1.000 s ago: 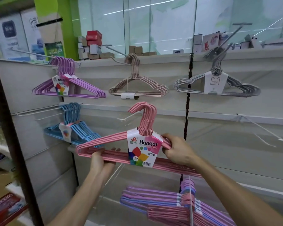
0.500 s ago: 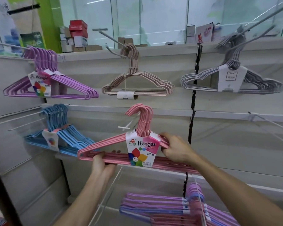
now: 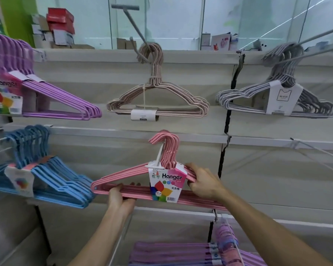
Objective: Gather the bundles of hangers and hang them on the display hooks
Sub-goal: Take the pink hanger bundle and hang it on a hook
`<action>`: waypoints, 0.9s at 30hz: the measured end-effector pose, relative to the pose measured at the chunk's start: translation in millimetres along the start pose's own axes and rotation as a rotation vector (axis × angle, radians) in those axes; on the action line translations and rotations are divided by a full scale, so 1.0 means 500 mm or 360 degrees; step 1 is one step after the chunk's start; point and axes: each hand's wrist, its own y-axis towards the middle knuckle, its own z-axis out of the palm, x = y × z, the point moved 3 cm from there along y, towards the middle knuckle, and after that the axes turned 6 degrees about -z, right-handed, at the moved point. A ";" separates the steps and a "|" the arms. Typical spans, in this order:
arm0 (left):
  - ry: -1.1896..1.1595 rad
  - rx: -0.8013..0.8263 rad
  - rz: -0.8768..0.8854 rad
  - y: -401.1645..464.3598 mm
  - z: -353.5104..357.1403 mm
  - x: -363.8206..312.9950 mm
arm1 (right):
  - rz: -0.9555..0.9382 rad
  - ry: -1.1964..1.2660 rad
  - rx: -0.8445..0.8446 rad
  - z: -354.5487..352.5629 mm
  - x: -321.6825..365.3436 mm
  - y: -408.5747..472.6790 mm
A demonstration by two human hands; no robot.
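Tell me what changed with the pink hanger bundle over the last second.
The pink hanger bundle has been brought onto the white display hook, whose prong now passes through its hook tops. The left hand still grips the bottom bars and the right hand the right shoulder. The hung bundles around stayed put.

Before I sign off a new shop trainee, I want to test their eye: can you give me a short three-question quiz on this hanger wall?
1. True or false: both hands grip the pink bundle.
2. Which bundle hangs directly above the pink one? A purple, B beige, C blue.
3. Fill in: the big word on the pink bundle's label is ____.

Key
1. True: the left hand holds the bottom bars and the right hand the right shoulder.
2. B, the beige bundle; the purple bundle and blue bundle hang to the left.
3. Hanger.
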 end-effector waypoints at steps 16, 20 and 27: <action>0.0050 0.0068 -0.0144 0.056 -0.026 -0.002 | 0.0120 -0.0089 0.0062 0.050 -0.018 0.048; 0.0231 0.0087 -0.0142 0.052 -0.034 -0.013 | 0.0157 -0.0173 0.0046 0.056 -0.022 0.047; 0.0760 0.0213 -0.0174 0.046 -0.062 -0.028 | 0.0139 -0.0284 -0.0009 0.053 -0.016 0.025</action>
